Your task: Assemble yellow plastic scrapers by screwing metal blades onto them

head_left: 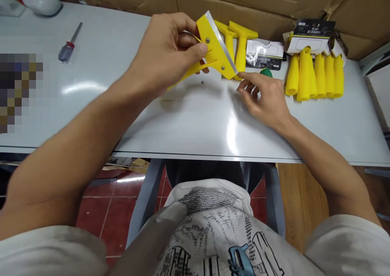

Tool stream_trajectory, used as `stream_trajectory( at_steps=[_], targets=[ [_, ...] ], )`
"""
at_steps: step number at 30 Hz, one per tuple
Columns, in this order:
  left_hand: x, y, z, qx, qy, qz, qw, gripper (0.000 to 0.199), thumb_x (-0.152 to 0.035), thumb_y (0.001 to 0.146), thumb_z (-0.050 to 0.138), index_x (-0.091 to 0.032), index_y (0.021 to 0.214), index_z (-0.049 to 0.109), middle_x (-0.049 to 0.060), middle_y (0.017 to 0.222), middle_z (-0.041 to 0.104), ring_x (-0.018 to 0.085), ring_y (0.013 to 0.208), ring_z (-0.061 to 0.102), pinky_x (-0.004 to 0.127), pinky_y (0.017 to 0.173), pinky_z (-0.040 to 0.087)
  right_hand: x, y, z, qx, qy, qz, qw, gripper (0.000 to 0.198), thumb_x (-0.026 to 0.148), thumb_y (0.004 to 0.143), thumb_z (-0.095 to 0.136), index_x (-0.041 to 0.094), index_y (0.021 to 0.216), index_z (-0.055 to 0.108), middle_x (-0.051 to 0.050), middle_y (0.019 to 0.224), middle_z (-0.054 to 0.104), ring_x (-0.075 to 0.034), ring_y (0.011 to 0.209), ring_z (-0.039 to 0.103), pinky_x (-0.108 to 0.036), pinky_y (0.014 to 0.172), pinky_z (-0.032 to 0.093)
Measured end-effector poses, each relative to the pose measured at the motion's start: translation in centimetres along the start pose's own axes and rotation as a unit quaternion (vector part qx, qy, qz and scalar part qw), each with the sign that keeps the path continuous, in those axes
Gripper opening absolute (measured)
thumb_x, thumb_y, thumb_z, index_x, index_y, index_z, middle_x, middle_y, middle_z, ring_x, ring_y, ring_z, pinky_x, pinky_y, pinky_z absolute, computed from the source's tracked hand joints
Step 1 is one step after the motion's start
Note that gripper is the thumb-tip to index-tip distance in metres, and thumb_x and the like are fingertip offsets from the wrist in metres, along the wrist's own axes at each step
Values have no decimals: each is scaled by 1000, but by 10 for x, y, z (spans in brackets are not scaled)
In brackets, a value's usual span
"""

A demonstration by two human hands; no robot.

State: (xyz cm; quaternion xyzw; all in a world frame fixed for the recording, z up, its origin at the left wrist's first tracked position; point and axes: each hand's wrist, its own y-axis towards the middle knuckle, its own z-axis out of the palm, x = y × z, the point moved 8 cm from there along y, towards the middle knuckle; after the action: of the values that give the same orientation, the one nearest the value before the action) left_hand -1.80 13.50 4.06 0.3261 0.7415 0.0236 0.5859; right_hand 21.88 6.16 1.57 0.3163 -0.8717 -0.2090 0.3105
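My left hand [173,48] is closed around a yellow scraper [213,50], lifted over the table and tilted. A straight metal blade runs along its head, and two screws show on the face. The yellow handle slants down behind the hand. My right hand [265,97] holds nothing; its index finger reaches to the lower corner of the blade, the other fingers loosely curled and apart. Whether that fingertip touches the metal I cannot tell. On the table below the scraper lies a small nut or screw [202,82].
Behind the scraper lie more yellow scrapers [242,38] and a packaged blade card [265,52]. Several yellow handles [319,75] sit at the right under a black-and-white card [312,34]. A green item [266,72] is partly hidden. A screwdriver [67,50] lies left; cardboard [243,6] lines the back.
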Motion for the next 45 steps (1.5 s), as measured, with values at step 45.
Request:
stream_trajectory(
  at_steps=[45],
  targets=[
    [-10, -41, 82, -15, 353, 315, 881, 27, -49, 119, 52, -29, 114, 69, 7, 122, 79, 34, 112, 82, 66, 96, 64, 17, 11, -65, -102, 195, 23, 975, 13, 45, 95, 94, 36, 97, 85, -6, 100, 87, -30, 90, 78, -53, 85, 69]
  ],
)
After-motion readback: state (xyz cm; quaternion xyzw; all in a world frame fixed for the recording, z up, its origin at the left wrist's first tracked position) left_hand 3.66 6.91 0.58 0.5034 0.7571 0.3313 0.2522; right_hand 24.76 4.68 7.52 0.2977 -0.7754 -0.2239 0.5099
